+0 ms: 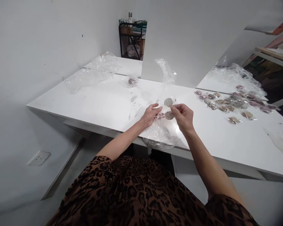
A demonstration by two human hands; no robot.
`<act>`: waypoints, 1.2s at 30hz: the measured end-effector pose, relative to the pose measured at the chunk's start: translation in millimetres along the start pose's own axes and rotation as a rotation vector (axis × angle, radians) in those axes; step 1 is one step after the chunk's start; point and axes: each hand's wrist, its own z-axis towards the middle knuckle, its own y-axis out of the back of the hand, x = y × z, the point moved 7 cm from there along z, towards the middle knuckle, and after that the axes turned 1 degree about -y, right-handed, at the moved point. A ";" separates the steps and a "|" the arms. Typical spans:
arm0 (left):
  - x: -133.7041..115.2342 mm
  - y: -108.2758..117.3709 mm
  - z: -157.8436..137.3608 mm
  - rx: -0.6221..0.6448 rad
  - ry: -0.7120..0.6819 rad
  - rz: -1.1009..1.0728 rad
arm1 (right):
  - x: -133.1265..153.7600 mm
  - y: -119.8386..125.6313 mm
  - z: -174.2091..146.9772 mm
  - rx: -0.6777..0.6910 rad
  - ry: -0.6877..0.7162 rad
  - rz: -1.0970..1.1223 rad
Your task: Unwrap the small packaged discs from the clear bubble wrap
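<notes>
My right hand [184, 117] pinches at the edge of a round, flat grey-brown disc [169, 115]. A second, similar disc [168, 102] shows just above its fingertips; whether the two are joined by wrapping I cannot tell. My left hand [152, 115] is curled at the mouth of a crinkled clear plastic bag [159, 135], which hangs over the table's front edge. Something pinkish shows through the plastic beside the left fingers. Both hands are close together over the front of the white table [103, 106].
Many small wrapped pieces, brown and pinkish, lie in a loose group [237, 102] at the right. Clear plastic film [89, 77] is heaped at the back left, near a wrapped dark red piece [131, 81]. A white panel [179, 40] rises behind the table; a black shelf [132, 37] stands beyond.
</notes>
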 end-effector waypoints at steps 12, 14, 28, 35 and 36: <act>-21.5 4.6 -2.1 0.061 0.011 0.244 | -2.2 35.4 -2.1 -0.190 0.005 0.204; -12.3 -5.3 -1.6 0.203 0.104 0.247 | -2.7 31.5 -2.4 -0.151 -0.012 0.252; -23.5 -18.5 0.6 0.232 -0.015 0.139 | -43.4 34.9 -10.9 -0.185 -0.251 0.066; -35.3 -33.2 -10.3 0.238 -0.065 0.121 | -29.4 15.8 -9.2 -0.006 -0.206 0.146; -40.3 -32.2 -12.1 0.228 -0.075 0.080 | -32.6 21.4 -8.5 -0.060 -0.198 0.191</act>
